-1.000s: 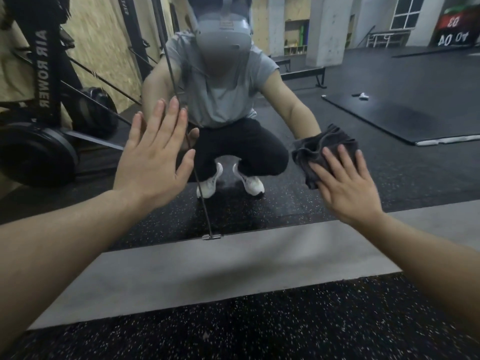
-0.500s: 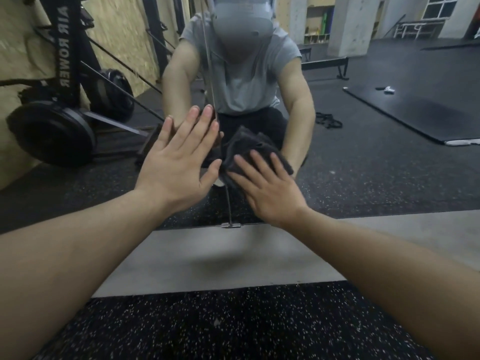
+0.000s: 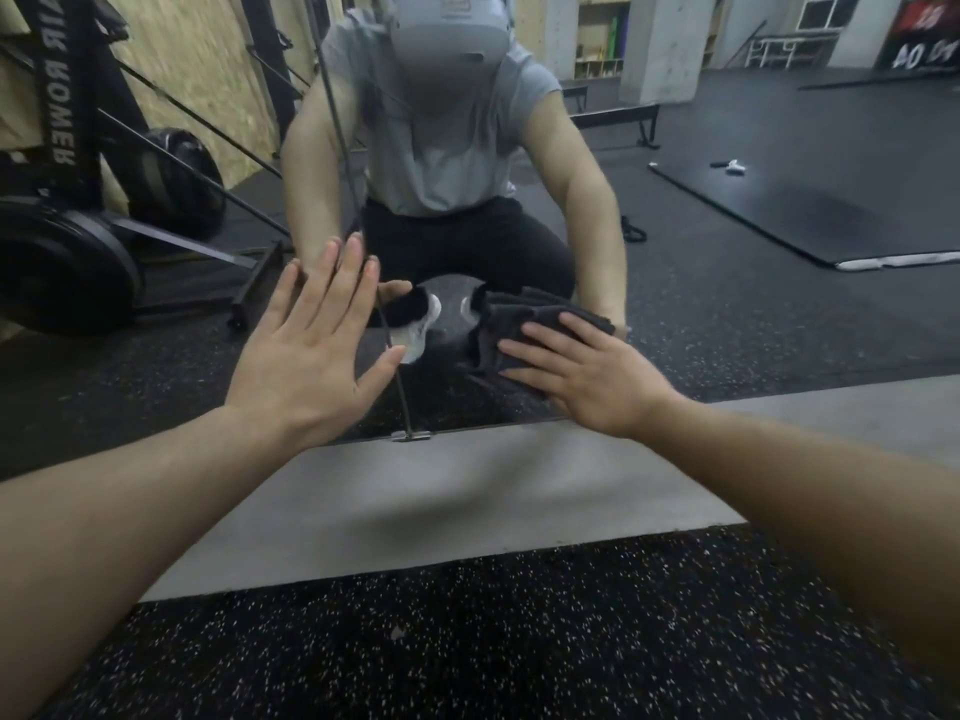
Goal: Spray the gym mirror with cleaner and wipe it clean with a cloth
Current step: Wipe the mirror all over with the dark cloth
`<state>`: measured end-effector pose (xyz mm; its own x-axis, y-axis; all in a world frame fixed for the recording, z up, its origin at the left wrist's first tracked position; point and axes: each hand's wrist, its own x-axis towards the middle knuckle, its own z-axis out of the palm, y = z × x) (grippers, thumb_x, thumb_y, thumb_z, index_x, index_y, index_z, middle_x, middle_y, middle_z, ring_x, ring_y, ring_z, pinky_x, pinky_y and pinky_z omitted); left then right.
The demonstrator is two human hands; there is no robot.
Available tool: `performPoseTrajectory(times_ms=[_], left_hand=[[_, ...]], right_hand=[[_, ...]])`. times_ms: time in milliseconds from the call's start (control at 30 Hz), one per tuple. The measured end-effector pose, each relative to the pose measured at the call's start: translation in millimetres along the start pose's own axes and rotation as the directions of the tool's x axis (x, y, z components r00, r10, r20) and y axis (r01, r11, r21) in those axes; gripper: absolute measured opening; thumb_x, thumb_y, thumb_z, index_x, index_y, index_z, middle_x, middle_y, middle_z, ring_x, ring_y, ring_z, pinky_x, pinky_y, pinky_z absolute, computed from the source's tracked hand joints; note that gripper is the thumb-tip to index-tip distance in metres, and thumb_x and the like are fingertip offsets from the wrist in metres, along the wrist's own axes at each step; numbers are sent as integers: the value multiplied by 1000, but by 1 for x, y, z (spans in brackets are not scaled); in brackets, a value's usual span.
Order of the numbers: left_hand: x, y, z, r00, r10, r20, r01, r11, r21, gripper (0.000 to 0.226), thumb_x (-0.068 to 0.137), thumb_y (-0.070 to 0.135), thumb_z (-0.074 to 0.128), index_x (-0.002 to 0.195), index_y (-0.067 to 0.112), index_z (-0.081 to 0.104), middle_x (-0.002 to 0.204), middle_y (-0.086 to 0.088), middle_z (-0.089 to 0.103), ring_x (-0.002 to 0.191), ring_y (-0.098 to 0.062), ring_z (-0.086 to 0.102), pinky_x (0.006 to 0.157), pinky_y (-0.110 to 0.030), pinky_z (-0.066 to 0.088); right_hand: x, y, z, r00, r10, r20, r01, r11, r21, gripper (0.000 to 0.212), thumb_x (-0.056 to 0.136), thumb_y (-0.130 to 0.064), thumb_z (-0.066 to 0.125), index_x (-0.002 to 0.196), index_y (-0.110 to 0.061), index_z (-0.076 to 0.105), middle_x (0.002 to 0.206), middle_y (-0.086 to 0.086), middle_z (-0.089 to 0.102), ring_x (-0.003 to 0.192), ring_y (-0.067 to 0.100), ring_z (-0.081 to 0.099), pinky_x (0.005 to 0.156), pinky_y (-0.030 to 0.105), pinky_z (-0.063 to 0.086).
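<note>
The gym mirror (image 3: pixel 727 304) fills the upper half of the view and reaches down to a grey ledge. My left hand (image 3: pixel 311 356) lies flat against the glass with its fingers spread, empty. My right hand (image 3: pixel 587 376) presses a dark grey cloth (image 3: pixel 519 324) onto the lower part of the glass, right of the seam between two panels. The cloth is bunched under my fingers. No spray bottle is in view.
A vertical seam (image 3: pixel 384 324) with a metal clip (image 3: pixel 410 436) at its foot splits the mirror panels. Below runs a grey concrete ledge (image 3: pixel 467 501), then speckled black rubber floor (image 3: pixel 467 641). Reflected: a crouching person, an air rower (image 3: pixel 67 210), a floor mat.
My right hand has slid the cloth from next to my left hand back to the right and a little lower on the glass. My left hand stays flat on the mirror.
</note>
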<state>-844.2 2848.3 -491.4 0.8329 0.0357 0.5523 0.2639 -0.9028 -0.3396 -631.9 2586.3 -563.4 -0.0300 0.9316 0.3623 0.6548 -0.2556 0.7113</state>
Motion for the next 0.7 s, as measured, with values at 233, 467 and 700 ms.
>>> performPoseTrajectory(times_ms=[233, 467, 700], left_hand=[[-3, 12, 11, 999, -36, -29, 35, 999, -33, 81, 101, 57, 17, 161, 5, 5, 170, -13, -4, 157, -22, -9, 128, -47, 2], [-5, 4, 12, 999, 15, -34, -17, 999, -41, 78, 101, 55, 19, 161, 6, 14, 170, -6, -2, 157, -18, -7, 128, -45, 4], [-8, 5, 18, 999, 22, -32, -24, 998, -66, 80, 102, 57, 17, 162, 5, 10, 170, -10, -3, 157, -20, -8, 128, -46, 1]], right_hand=[[-115, 69, 15, 993, 60, 100, -57, 998, -38, 55, 100, -28, 34, 154, -19, 40, 161, 4, 30, 149, 33, 27, 127, 50, 4], [-80, 35, 20, 995, 76, 62, -74, 997, -26, 62, 97, -30, 37, 158, -20, 27, 163, 6, 25, 147, 36, 27, 127, 49, -4], [65, -59, 2, 996, -84, -25, 83, 996, -25, 66, 96, -37, 43, 159, -24, 30, 168, 0, 15, 155, 25, 15, 125, 47, -9]])
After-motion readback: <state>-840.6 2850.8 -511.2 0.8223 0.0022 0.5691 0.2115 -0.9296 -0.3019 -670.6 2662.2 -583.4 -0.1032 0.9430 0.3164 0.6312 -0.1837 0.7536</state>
